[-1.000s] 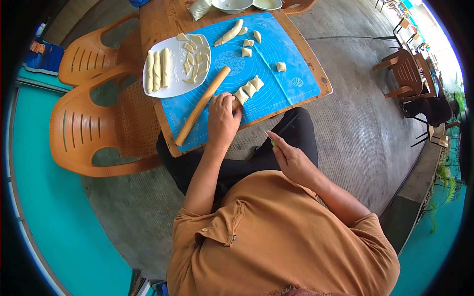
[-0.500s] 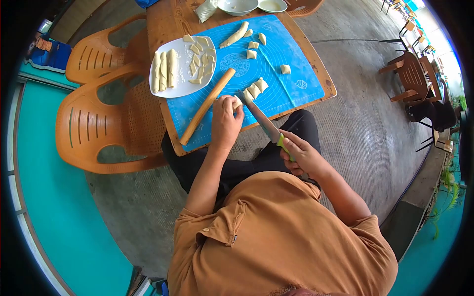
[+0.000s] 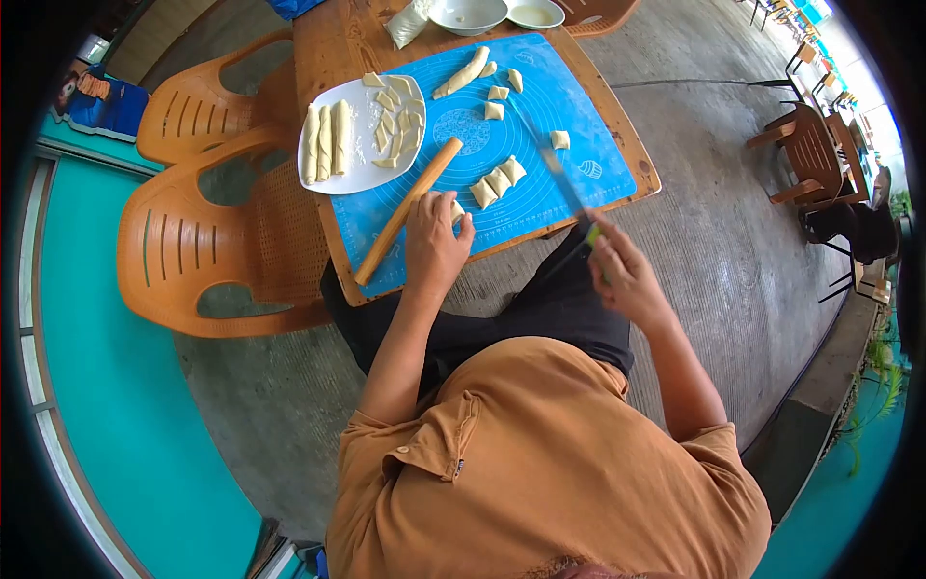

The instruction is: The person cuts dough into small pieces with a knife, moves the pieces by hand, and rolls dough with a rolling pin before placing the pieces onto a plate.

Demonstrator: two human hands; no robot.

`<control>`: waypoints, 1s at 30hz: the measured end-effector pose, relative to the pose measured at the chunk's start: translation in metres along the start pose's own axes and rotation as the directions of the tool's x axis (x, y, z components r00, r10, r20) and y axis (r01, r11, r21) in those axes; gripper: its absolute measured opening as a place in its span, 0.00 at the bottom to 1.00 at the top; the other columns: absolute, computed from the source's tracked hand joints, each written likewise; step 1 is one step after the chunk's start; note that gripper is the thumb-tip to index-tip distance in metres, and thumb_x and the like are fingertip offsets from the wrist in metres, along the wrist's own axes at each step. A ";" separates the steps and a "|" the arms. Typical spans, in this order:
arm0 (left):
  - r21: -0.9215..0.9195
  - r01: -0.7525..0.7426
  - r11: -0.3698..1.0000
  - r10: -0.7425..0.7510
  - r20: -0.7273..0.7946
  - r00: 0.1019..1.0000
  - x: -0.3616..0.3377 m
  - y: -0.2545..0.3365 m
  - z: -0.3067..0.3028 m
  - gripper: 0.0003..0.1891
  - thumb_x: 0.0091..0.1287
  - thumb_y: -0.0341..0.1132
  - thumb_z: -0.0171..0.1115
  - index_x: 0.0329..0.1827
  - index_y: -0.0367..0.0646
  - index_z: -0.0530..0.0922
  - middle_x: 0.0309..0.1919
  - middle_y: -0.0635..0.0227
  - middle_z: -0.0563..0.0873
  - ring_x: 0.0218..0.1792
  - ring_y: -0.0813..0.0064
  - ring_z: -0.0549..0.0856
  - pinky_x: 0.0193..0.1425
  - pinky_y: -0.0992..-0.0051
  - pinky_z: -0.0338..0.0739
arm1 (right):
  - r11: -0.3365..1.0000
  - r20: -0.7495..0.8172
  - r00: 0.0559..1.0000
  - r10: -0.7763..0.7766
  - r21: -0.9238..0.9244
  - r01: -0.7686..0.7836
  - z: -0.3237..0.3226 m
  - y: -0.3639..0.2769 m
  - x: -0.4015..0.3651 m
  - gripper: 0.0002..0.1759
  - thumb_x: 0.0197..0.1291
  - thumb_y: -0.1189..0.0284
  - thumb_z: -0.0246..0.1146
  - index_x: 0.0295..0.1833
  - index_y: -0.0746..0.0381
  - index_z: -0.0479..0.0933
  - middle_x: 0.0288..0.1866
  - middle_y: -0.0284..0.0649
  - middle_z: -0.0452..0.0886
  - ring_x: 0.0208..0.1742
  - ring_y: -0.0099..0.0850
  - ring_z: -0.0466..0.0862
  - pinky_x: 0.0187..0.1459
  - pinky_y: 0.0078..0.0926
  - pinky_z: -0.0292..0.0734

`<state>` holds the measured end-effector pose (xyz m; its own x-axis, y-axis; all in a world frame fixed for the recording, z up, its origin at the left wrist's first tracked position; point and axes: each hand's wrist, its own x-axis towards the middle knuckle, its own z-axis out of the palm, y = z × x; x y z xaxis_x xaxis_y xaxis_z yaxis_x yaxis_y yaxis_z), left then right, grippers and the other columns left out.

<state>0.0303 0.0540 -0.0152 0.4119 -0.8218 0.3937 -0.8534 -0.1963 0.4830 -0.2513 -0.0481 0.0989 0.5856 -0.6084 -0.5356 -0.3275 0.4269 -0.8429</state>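
My right hand (image 3: 625, 274) is closed on the green handle of a knife (image 3: 561, 176), whose blade points up and left over the blue mat (image 3: 540, 72). My left hand (image 3: 436, 237) is at the mat's near edge, thumb and fingers around a small dough piece (image 3: 457, 209). To the right of that piece lie several cut dough pieces (image 3: 499, 181) in a row. A wooden rolling pin (image 3: 410, 207) lies diagonally just left of my left hand. Farther up the mat are a dough roll (image 3: 462, 73) and several loose dough pieces (image 3: 494, 111).
On the wooden table (image 3: 338, 39), a white plate (image 3: 362, 174) holds dough rolls and thin strips. A plastic bag (image 3: 409, 23) and two bowls (image 3: 468, 13) stand at the far edge. Orange chairs (image 3: 207, 246) are on the left.
The knife has moved right, away from the row of dough pieces, and its blade points farther up the mat. My left hand's fingers have spread somewhat around the small piece.
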 end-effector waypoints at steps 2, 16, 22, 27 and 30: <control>0.006 -0.010 1.000 0.011 -0.017 1.000 0.003 0.003 0.002 0.22 0.71 0.36 0.77 0.64 0.37 0.81 0.57 0.53 0.84 0.61 0.50 0.84 0.70 0.53 0.79 | 0.920 -0.176 0.957 -0.230 -0.359 0.155 -0.019 -0.002 0.017 0.28 0.90 0.61 0.55 0.89 0.46 0.68 0.36 0.35 0.76 0.33 0.21 0.76 0.36 0.24 0.78; 0.120 -0.120 0.985 0.109 0.096 0.989 0.037 0.007 0.019 0.30 0.65 0.47 0.83 0.64 0.38 0.86 0.54 0.59 0.84 0.60 0.57 0.82 0.69 0.54 0.75 | 0.254 -0.181 0.736 -0.652 -0.967 -0.013 -0.089 -0.011 0.178 0.34 0.78 0.63 0.63 0.82 0.69 0.69 0.61 0.62 0.90 0.56 0.57 0.93 0.57 0.54 0.88; 0.081 -0.156 0.984 0.153 0.049 0.987 0.038 0.004 0.022 0.21 0.65 0.43 0.82 0.54 0.42 0.86 0.49 0.62 0.85 0.57 0.58 0.83 0.67 0.55 0.76 | 0.204 -0.142 0.730 -0.669 -0.979 -0.004 -0.091 -0.011 0.190 0.25 0.76 0.63 0.66 0.71 0.66 0.77 0.60 0.56 0.89 0.57 0.55 0.92 0.57 0.54 0.88; 0.065 -0.158 0.985 0.156 0.034 0.987 0.036 0.006 0.024 0.16 0.65 0.39 0.80 0.47 0.44 0.81 0.47 0.63 0.85 0.55 0.58 0.84 0.66 0.55 0.76 | 0.182 -0.128 0.704 -0.699 -0.983 0.001 -0.092 -0.004 0.193 0.23 0.75 0.64 0.69 0.67 0.65 0.79 0.60 0.53 0.86 0.60 0.55 0.89 0.59 0.53 0.87; 0.021 -0.180 0.983 0.180 0.020 0.984 0.036 0.004 0.025 0.17 0.66 0.38 0.79 0.49 0.44 0.80 0.46 0.62 0.84 0.53 0.57 0.84 0.65 0.55 0.76 | 0.170 -0.122 0.693 -0.710 -0.986 0.001 -0.094 -0.002 0.196 0.23 0.74 0.64 0.69 0.68 0.65 0.79 0.60 0.52 0.86 0.64 0.53 0.87 0.62 0.51 0.87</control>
<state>0.0332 0.0104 -0.0185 0.2456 -0.8541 0.4586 -0.9202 -0.0566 0.3873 -0.2053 -0.2307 -0.0095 0.5484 -0.8064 0.2213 -0.7858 -0.5874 -0.1935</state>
